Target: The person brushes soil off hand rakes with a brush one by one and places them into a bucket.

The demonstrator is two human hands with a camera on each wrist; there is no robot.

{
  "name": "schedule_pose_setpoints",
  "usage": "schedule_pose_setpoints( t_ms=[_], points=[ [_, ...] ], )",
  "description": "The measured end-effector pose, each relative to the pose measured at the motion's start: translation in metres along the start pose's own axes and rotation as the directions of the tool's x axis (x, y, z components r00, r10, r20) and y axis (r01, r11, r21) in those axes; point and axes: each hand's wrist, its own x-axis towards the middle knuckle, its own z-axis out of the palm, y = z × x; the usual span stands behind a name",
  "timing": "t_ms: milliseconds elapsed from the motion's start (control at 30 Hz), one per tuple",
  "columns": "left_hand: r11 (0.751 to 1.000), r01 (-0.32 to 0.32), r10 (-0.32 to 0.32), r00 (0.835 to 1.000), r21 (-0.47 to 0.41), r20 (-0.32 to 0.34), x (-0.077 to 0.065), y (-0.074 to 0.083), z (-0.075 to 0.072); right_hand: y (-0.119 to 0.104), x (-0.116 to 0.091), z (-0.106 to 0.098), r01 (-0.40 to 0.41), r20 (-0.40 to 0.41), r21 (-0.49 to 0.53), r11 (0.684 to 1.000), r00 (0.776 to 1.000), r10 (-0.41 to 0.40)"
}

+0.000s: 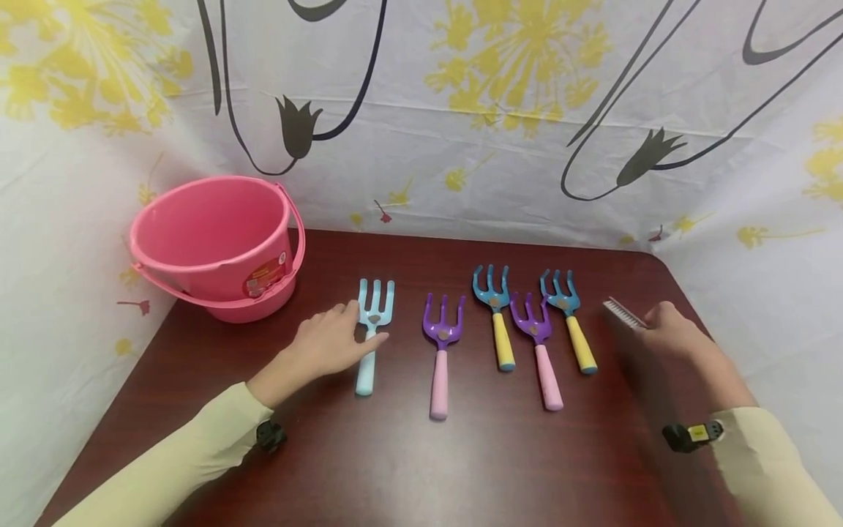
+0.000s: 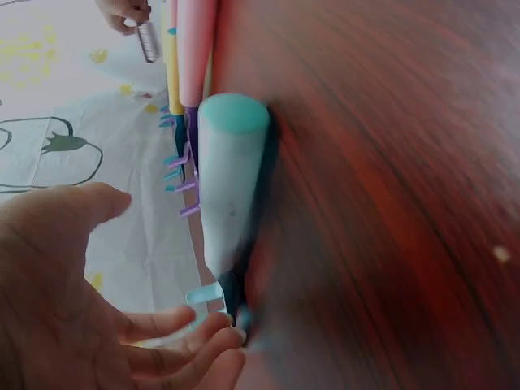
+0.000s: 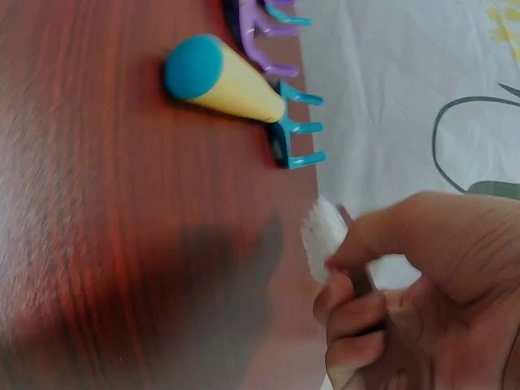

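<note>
A person's left hand (image 1: 326, 344), thumb spread apart from the fingers, is poised at a light-blue hand fork (image 1: 366, 373) lying on a dark red table (image 1: 408, 468), right of a pink bucket (image 1: 214, 280); contact cannot be told. The right hand (image 1: 673, 335), fingers clamped around a white-bristled brush (image 1: 622, 314), holds it raised near a yellow-handled blue fork (image 1: 580, 344).

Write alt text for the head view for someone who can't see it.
A person's right hand holds a brush; the left hand is at a pale blue fork. Four more garden forks lie on the dark table, a pink bucket at left.
</note>
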Motion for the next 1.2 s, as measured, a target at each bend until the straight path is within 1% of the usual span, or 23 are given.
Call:
schedule_pose_setpoints(
  t_ms=[100,200,367,567,700,900,1067,1200],
  points=[
    [0.998,0.057,-0.056,0.997,-0.021,0.049,0.002,0.004,0.000,-0.003,0.003,0.001,0.062,-0.019,0.051,0.997,0.998,-0.061],
    [0.994,0.099,-0.095,0.991,-0.038,0.094,0.004,0.007,0.001,-0.008,0.004,0.000,0.094,-0.016,0.096,0.991,0.996,-0.093],
    [0.990,0.128,-0.120,0.987,-0.066,0.108,0.005,0.010,0.004,-0.019,0.005,-0.003,0.134,-0.034,0.088,0.987,0.991,-0.131],
    [0.987,0.147,-0.138,0.983,-0.069,0.125,0.005,0.014,0.013,-0.032,0.005,-0.002,0.186,-0.101,0.069,0.980,0.979,-0.178],
    [0.984,0.168,-0.160,0.980,-0.061,0.122,0.008,0.016,0.017,-0.044,0.008,0.001,0.211,-0.120,0.072,0.975,0.972,-0.202],
    [0.984,0.172,-0.164,0.979,-0.053,0.122,0.010,0.020,0.026,-0.058,0.003,0.004,0.211,-0.116,0.073,0.975,0.973,-0.202],
    [0.983,0.162,-0.153,0.982,-0.084,0.110,0.013,0.020,0.031,-0.067,0.000,0.005,0.220,-0.114,0.075,0.973,0.971,-0.211],
    [0.983,0.149,-0.138,0.985,-0.108,0.102,0.013,0.019,0.031,-0.070,-0.001,0.006,0.197,-0.097,0.081,0.977,0.977,-0.189]
  ],
)
